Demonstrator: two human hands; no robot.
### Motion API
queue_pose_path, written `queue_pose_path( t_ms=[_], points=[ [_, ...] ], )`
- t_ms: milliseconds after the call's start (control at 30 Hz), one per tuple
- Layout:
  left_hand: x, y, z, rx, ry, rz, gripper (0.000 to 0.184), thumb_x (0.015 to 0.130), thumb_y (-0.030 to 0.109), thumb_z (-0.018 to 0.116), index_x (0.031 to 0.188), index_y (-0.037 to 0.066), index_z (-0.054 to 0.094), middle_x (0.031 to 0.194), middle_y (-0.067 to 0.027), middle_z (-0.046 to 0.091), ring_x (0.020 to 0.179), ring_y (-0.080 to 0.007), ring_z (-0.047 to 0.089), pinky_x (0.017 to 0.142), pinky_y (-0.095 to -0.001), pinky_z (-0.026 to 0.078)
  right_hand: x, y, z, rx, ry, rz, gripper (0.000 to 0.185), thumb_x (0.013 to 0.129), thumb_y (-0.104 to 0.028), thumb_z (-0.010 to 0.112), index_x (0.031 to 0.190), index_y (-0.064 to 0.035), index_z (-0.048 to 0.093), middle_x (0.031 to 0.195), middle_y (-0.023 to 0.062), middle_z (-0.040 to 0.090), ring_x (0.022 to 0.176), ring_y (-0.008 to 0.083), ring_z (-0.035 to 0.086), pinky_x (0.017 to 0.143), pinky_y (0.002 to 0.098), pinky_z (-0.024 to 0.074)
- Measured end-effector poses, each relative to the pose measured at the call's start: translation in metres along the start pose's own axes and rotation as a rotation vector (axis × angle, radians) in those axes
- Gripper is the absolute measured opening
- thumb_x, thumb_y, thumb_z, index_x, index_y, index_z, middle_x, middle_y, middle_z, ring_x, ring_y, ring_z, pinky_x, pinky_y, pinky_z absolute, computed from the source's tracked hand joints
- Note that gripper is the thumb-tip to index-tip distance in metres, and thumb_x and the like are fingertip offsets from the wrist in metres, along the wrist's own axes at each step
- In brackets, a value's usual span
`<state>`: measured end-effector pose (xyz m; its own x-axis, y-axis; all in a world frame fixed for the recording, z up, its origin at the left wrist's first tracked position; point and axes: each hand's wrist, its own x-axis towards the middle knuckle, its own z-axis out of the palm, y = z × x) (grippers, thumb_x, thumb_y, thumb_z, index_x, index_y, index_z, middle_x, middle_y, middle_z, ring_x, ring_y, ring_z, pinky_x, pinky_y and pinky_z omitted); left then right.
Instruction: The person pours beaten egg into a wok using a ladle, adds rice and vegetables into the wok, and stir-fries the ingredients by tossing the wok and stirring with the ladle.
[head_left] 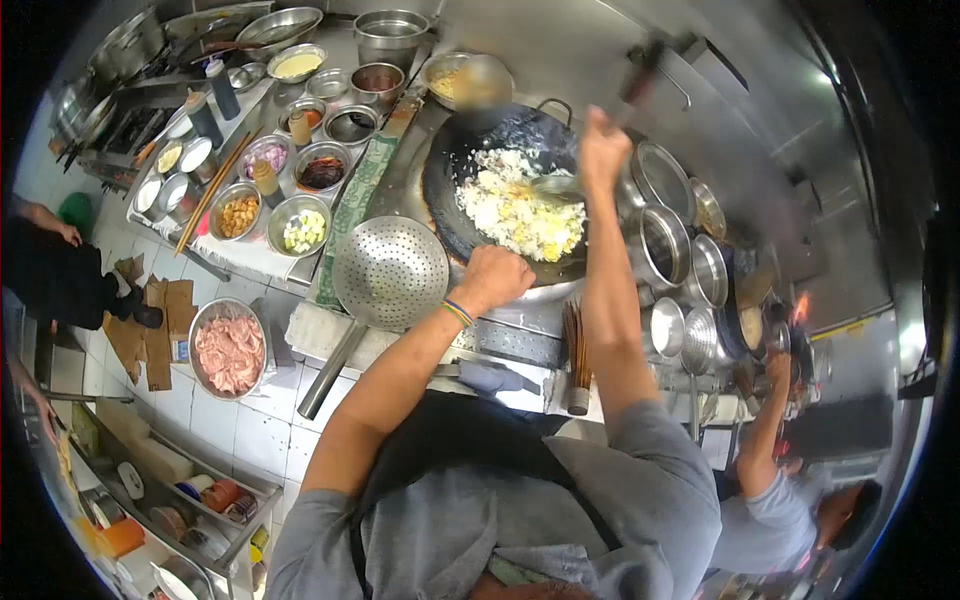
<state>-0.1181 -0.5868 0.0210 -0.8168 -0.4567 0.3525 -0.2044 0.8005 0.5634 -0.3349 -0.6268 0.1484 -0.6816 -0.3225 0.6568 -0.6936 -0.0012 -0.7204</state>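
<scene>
A dark wok (445, 190) sits on the stove in front of me, filled with fried rice (515, 205) mixed with yellow egg bits. My left hand (498, 278), with a colourful band at the wrist, is closed at the wok's near edge. Over the wok's right side, my right hand (605, 150) grips the handle of a ladle (557, 187). The ladle's bowl rests among the rice, while its dark handle end is raised and blurred. A perforated strainer (390, 272) lies left of the wok, close to my left forearm.
Bowls of ingredients, including green-white pieces (298, 226), and squeeze bottles (222, 88) crowd the left counter. A bowl of raw meat (229, 348) stands lower left. Metal pots (665, 245) line the right side. A co-worker's arm (765, 430) reaches toward another wok near a flame.
</scene>
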Motion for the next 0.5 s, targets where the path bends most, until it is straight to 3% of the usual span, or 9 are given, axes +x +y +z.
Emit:
queue_pose_path(
  t_ms=[33,100,167,200,300,367,400,500],
  points=[
    [0.003,-0.003,0.001,-0.005,0.025,0.008,0.031,0.081,0.031,0.058,0.062,0.01,0.071,0.065,-0.0198,0.066,0.061,-0.0401,0.066,0.065,-0.0502,0.055,-0.002,-0.01,-0.019,0.009,0.049,0.03,0.054,0.095,-0.038,0.065,0.057,-0.0017,0.05,0.053,0.0024,0.046,0.053,0.011,0.04,0.048,0.0343,0.0341],
    [0.0,-0.002,0.003,-0.003,0.036,0.004,0.032,0.082,0.03,0.057,0.061,0.009,0.071,0.064,-0.0196,0.066,0.061,-0.0397,0.066,0.066,-0.0502,0.054,-0.002,0.033,-0.028,0.315,0.299,-0.021,0.049,0.097,-0.031,0.062,0.057,-0.0067,0.048,0.052,-0.0005,0.041,0.048,0.0093,0.036,0.044,0.0329,0.0296],
    [0.004,-0.001,0.001,0.018,0.026,0.016,0.033,0.082,0.03,0.056,0.061,0.008,0.071,0.064,-0.019,0.066,0.061,-0.0391,0.066,0.066,-0.0498,0.054,-0.003,0.075,-0.018,0.498,0.141,0.225,0.046,0.098,-0.027,0.06,0.058,-0.0089,0.046,0.051,-0.0019,0.039,0.042,0.0103,0.033,0.04,0.0328,0.0277],
    [0.004,-0.001,-0.001,0.026,0.024,0.034,0.034,0.083,0.03,0.056,0.062,0.008,0.071,0.063,-0.0187,0.066,0.061,-0.0388,0.066,0.066,-0.0497,0.054,-0.003,0.055,-0.028,0.631,-0.114,0.301,0.046,0.098,-0.026,0.06,0.058,-0.01,0.043,0.05,-0.0021,0.039,0.039,0.0099,0.034,0.038,0.0317,0.0283],
    [0.004,-0.005,0.003,0.02,0.002,0.067,0.035,0.083,0.03,0.055,0.062,0.007,0.071,0.063,-0.0185,0.066,0.062,-0.0384,0.066,0.065,-0.05,0.054,0.007,-0.009,-0.062,0.189,0.119,0.324,0.044,0.098,-0.025,0.059,0.06,-0.0115,0.042,0.047,-0.0028,0.037,0.039,0.0088,0.035,0.037,0.0294,0.0288],
    [0.002,-0.006,0.002,0.014,0.037,0.069,0.035,0.084,0.03,0.055,0.061,0.008,0.071,0.063,-0.0183,0.066,0.061,-0.0377,0.066,0.065,-0.0498,0.054,-0.011,-0.045,-0.097,0.333,0.219,0.24,0.044,0.099,-0.025,0.058,0.06,-0.013,0.041,0.045,-0.0035,0.036,0.039,0.0083,0.037,0.036,0.0296,0.0296],
    [0.003,-0.005,0.002,0.026,0.029,0.065,0.035,0.084,0.03,0.055,0.061,0.008,0.071,0.063,-0.0182,0.066,0.061,-0.0375,0.066,0.065,-0.0498,0.054,-0.022,-0.027,-0.108,0.493,0.245,0.242,0.043,0.099,-0.025,0.058,0.063,-0.0137,0.039,0.046,-0.0042,0.034,0.037,0.0082,0.033,0.035,0.0288,0.0269],
    [0.005,-0.005,0.003,0.035,-0.02,0.082,0.034,0.084,0.03,0.055,0.063,0.009,0.071,0.064,-0.0186,0.066,0.061,-0.0383,0.066,0.066,-0.0504,0.054,-0.048,0.014,-0.075,0.764,0.027,0.373,0.04,0.099,-0.026,0.06,0.067,-0.0139,0.04,0.048,-0.0045,0.031,0.035,0.008,0.027,0.034,0.0283,0.0228]
  ],
)
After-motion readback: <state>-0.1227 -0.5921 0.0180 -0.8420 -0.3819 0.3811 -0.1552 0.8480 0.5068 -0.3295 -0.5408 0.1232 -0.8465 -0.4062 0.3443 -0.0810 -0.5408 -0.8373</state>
